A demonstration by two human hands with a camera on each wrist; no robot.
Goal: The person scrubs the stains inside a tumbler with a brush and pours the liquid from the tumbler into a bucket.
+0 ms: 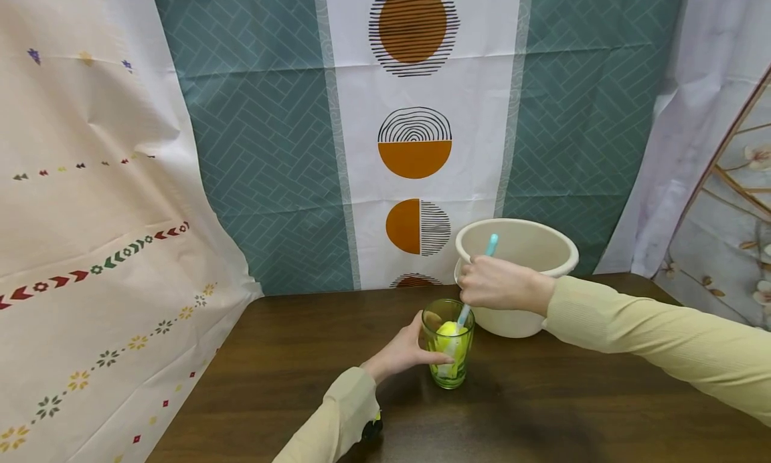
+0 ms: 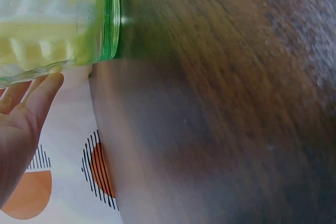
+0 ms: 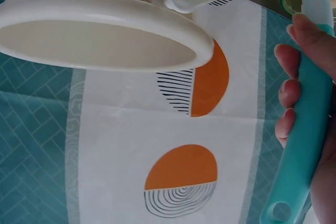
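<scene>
My left hand point(image 1: 400, 352) holds a green-tinted drinking glass point(image 1: 447, 376) from its left side, thumb toward the front and fingers behind. The glass looks upright on the table in the head view. In the left wrist view the fingers touch the side of the glass point(image 2: 58, 30). My right hand point(image 1: 500, 286) grips the teal handle of a cup-cleaning brush point(image 3: 310, 108), fingers curled round it. The brush leans down into the glass. Its yellow sponge head point(image 1: 450, 330) sits inside, partly seen through the green wall.
A cream bucket point(image 1: 512, 324) stands behind and right of the glass, partly hidden by the right forearm. All this is on a dark wooden table point(image 1: 289, 356). A patterned cloth point(image 1: 259, 115) hangs behind the table, and a cream cloth point(image 1: 108, 249) at the left.
</scene>
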